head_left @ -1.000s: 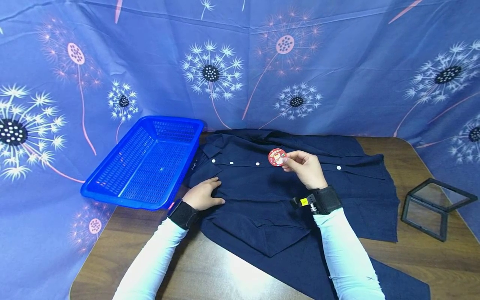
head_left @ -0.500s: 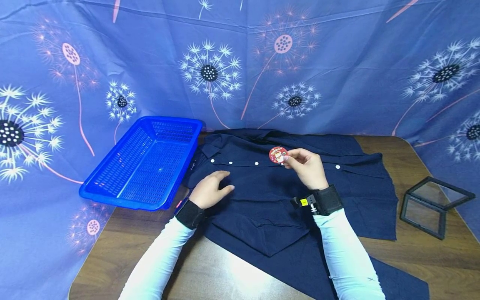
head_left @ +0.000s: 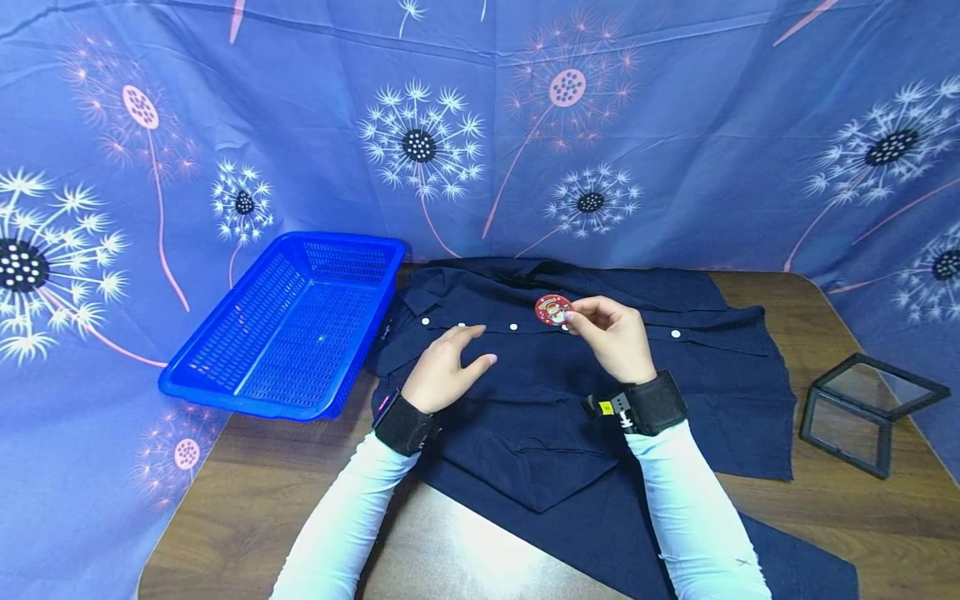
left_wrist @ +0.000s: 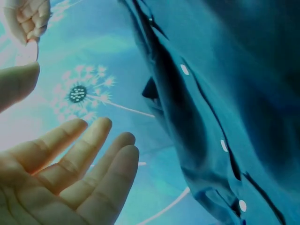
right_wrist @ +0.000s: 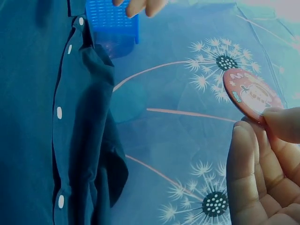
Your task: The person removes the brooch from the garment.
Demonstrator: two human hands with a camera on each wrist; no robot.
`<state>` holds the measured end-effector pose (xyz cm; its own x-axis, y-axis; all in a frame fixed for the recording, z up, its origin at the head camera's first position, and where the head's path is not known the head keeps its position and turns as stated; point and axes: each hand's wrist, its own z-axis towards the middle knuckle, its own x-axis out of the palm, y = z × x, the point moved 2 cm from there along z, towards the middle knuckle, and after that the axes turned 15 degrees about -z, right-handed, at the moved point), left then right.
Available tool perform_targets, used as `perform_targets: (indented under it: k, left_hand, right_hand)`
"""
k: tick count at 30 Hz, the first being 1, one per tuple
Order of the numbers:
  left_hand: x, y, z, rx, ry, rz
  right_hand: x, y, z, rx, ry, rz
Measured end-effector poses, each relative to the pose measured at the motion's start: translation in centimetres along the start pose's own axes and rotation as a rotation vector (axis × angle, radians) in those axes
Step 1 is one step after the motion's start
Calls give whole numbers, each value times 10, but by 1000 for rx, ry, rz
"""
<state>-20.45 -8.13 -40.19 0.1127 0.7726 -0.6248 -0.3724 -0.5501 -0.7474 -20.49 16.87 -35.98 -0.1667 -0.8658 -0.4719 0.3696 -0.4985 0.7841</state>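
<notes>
A blue backdrop [head_left: 300,92] printed with dandelions hangs at 12 o'clock, beyond the wood-grain surface [head_left: 247,525]. Across the surface spreads a navy shirt [head_left: 540,375], its long axis running from the collar at 9 o'clock to the hem at 3. A blue perforated basket [head_left: 311,342] sits at the shirt's 9 o'clock, beside the collar; whether they touch I cannot tell. Just beside the hem, at 3 o'clock, is a black hinged frame [head_left: 855,406] with see-through panes, its halves folded apart.

Both hands come in over the shirt from 6 o'clock. The left hand [head_left: 448,367] has fingers and thumb apart and holds nothing; it looks lifted off the cloth, though its height is hard to judge. The right hand [head_left: 618,337] pinches a red disc [head_left: 551,308] between thumb and fingers at the disc's 4 o'clock edge.

The disc lies at the right hand's 10 o'clock and the left hand's 2 o'clock, the right being nearer. Round, it has no long axis; its printed face is turned toward the person, and the rim facing the left hand is uncovered. I see nothing standing between that rim and the left hand; below runs a row of small white buttons [head_left: 513,327].
</notes>
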Motion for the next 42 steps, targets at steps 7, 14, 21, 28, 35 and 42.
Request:
perform_targets:
  k: [7, 14, 21, 28, 35, 42]
  left_hand:
    - [0, -8, 4, 43, -43, -58]
    - [2, -17, 9, 56, -60, -153]
    - [5, -22, 13, 32, -65, -228]
    - [4, -26, 20, -15, -79, -280]
    - [5, -23, 22, -33, -74, -340]
    - [7, -23, 24, -34, -50, -391]
  right_hand:
    - [0, 9, -2, -28, -16, -55]
    - [7, -7, -1, -51, -28, -110]
    - [11, -13, -3, -112, -62, -187]
    - [13, -10, -3, -179, -82, -236]
    - [14, -5, -4, -230, -99, -269]
    - [17, 0, -6, -294, -125, -310]
